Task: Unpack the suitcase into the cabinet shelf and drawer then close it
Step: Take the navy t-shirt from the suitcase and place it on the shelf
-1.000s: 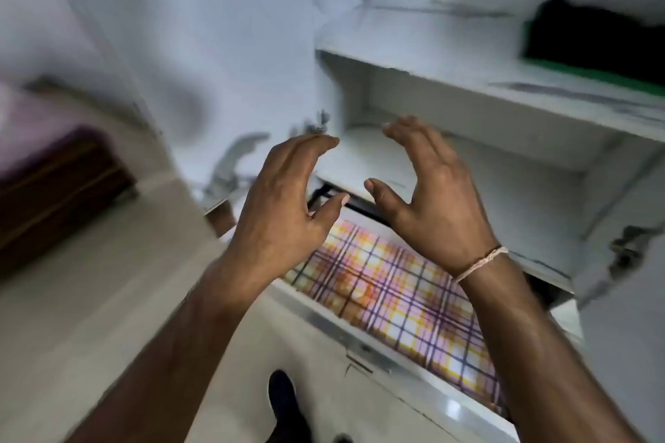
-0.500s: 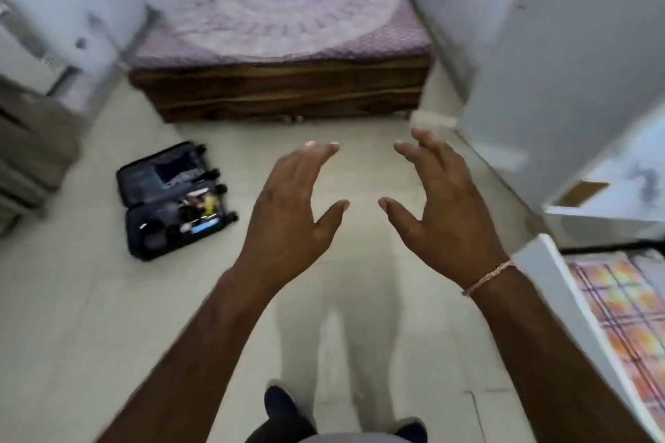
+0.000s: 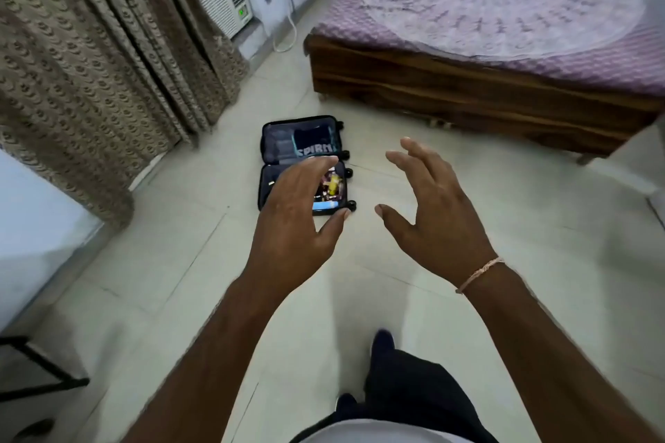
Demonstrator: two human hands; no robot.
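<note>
Suitcase (image 3: 304, 164) — open on floor, small items loose inside. Left hand (image 3: 298, 212), right hand (image 3: 430, 210) — spread, empty. Risk: hasty scoop spills loose pieces.

Bare forearms, a thin woven wristband (image 3: 480, 274) on the right wrist, dark trousers (image 3: 406, 385).

Open tiled floor (image 3: 449, 262) between the hands and the open suitcase (image 3: 302, 164), nothing on it in that stretch; bed (image 3: 467, 90) flanks the far right, curtain (image 3: 90, 65) the left, black frame (image 3: 39, 367) at the near-left corner.
</note>
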